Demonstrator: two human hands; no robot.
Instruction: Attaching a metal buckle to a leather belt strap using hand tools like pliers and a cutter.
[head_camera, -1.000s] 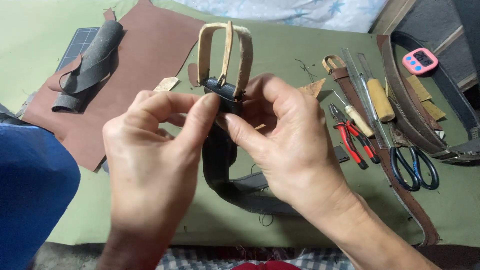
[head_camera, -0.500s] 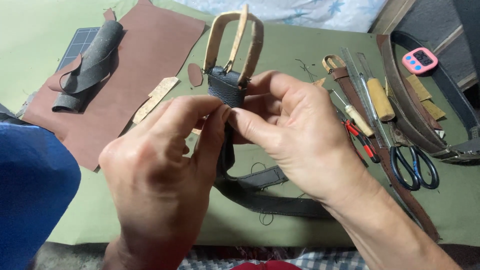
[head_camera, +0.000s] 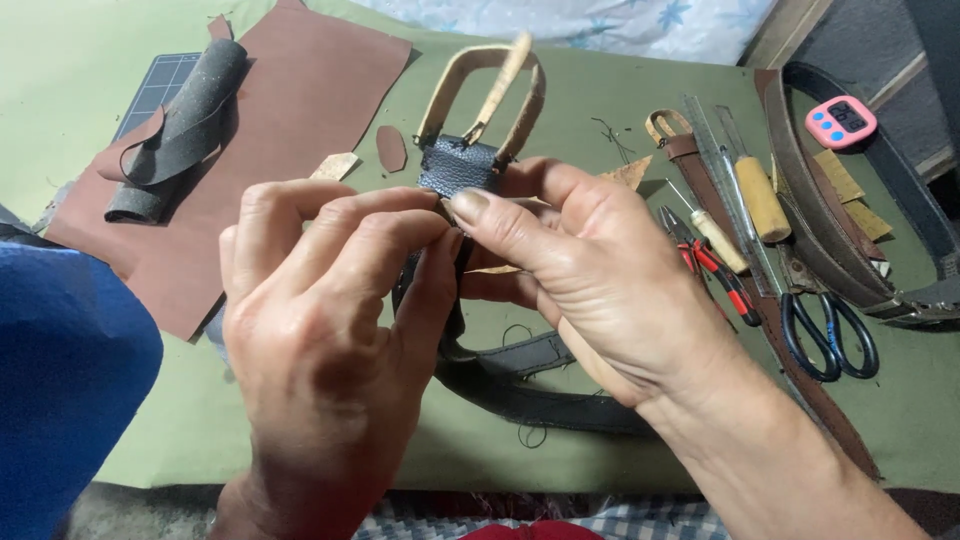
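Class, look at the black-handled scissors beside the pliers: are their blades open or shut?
Cannot tell: the scissors show only two handle loops; the blades are hidden among the tools.

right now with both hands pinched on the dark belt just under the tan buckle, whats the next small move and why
Probably press the dark leather fold tight under the tan buckle and keep it pinched. The left hand and right hand meet fingertip to fingertip just below that fold, and the belt hangs loose beneath them, so the wrap looks unfixed. Whether it is stitched or glued is hidden by the fingers.

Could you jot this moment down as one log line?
left hand: pinching dark belt | right hand: gripping belt below tan buckle | scissors: right, idle
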